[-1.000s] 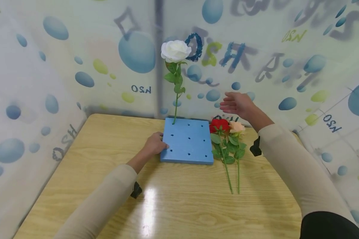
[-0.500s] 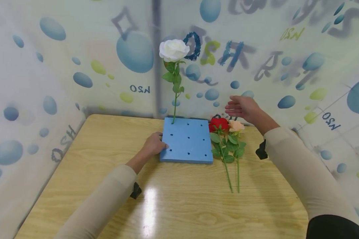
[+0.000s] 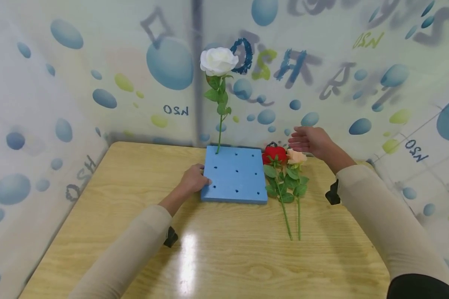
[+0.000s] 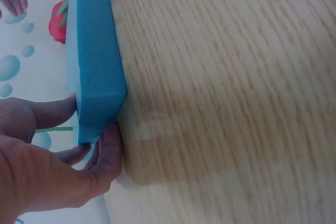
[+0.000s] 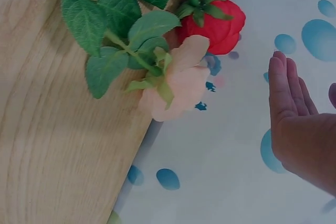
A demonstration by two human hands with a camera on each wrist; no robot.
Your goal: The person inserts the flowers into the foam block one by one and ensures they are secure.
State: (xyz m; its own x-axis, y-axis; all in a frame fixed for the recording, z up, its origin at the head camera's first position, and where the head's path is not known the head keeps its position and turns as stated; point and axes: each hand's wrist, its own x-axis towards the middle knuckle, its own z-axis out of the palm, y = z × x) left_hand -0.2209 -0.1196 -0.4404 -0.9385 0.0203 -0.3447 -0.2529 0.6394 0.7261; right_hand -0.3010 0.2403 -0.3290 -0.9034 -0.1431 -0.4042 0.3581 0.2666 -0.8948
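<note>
A blue foam board (image 3: 226,178) with several small holes lies on the table. My left hand (image 3: 193,179) holds its left side, the thumb on the top face and the fingers at the edge and low corner, as the left wrist view shows. A white rose (image 3: 218,62) stands upright, its stem in the board's back-left hole. To the board's right lie a red rose (image 3: 275,155) and a peach rose (image 3: 296,157), stems toward me. Above the peach bloom hovers my right hand (image 3: 311,141), fingers straight and holding nothing; in the right wrist view it is apart from both blooms.
The wooden table (image 3: 134,249) meets a patterned wall (image 3: 134,120) behind the board and flower heads. Another wall (image 3: 30,166) runs along the left side. Both wrists carry small black devices, such as the one at my right sleeve (image 3: 333,193).
My right hand has drifted right and down, from beside the red rose's bloom to over the peach one. The left hand, board and roses have stayed put.
</note>
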